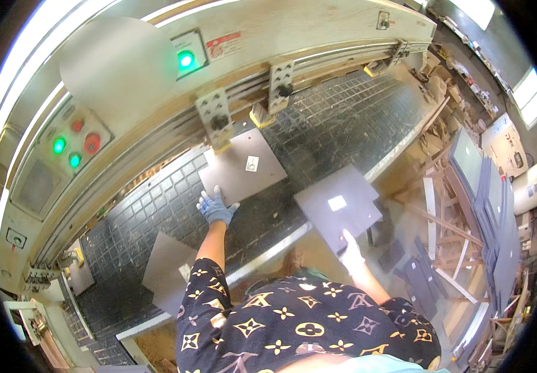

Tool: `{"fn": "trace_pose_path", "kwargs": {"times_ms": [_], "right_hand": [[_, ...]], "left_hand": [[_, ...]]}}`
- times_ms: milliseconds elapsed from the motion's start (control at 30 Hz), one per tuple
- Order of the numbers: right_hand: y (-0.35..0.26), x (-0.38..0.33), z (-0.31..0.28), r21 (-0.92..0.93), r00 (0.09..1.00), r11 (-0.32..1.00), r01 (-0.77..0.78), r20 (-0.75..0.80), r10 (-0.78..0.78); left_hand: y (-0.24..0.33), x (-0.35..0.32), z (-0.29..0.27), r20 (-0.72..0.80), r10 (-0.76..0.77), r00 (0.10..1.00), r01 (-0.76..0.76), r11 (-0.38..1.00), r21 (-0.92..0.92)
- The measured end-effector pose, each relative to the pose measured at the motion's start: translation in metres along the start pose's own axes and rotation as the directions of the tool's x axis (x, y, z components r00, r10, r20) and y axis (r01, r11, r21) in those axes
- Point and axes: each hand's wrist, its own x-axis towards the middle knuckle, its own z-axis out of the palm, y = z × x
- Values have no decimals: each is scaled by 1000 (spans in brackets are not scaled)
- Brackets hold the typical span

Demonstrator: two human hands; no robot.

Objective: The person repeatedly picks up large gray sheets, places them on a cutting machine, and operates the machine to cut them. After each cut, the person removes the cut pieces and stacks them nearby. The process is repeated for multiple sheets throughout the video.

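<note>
A flat grey panel [242, 165], square-cut with a small white label near its right edge, lies on the dark gridded machine bed [337, 118], its far edge just beside the metal clamp brackets [214, 112] of the beam that runs across the far side. The left hand [216, 207], in a blue glove, rests on the near left corner of this panel with the fingers spread flat and apart, pressing on the surface rather than gripping it. To the right, a second grey panel [338, 206], darker in tone and carrying a small pale label at its middle, is held out over the near edge of the bed; the right hand [350, 245] is closed on its near edge, though the fingers are under the board and cannot be seen. A third grey panel [166, 268] lies on the bed at the near left, partly cut off by the person's patterned black sleeve [209, 298]. On the far left a control box [63, 149] shows green and red buttons, and a green lamp [185, 59] glows higher on the beam. Stacks of grey boards [495, 224] stand at the right, blurred and bent by the lens, so their number cannot be told. The bed's left end falls into the dark rim.
</note>
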Motion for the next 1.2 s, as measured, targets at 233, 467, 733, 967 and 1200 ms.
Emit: {"fn": "trace_pose_path", "kwargs": {"times_ms": [233,467,733,967,1200], "right_hand": [[-76,-50,-8,-92,999,996,17,-43,-21],[-62,-25,-59,-111,997,992,-62,40,67],[-53,-62,-55,40,996,996,82,-45,-80],[-16,-128,-95,-119,951,952,282,-93,-293],[30,-96,-169,61,844,973,222,-512,-160]], "left_hand": [[60,53,-31,19,-130,991,130,991,-17],[60,58,-21,-25,-84,996,85,996,16],[104,38,-234,-914,373,158,-751,647,134],[45,119,-355,-784,242,572,-437,899,-41],[32,151,-338,-844,92,528,-353,928,-119]]}}
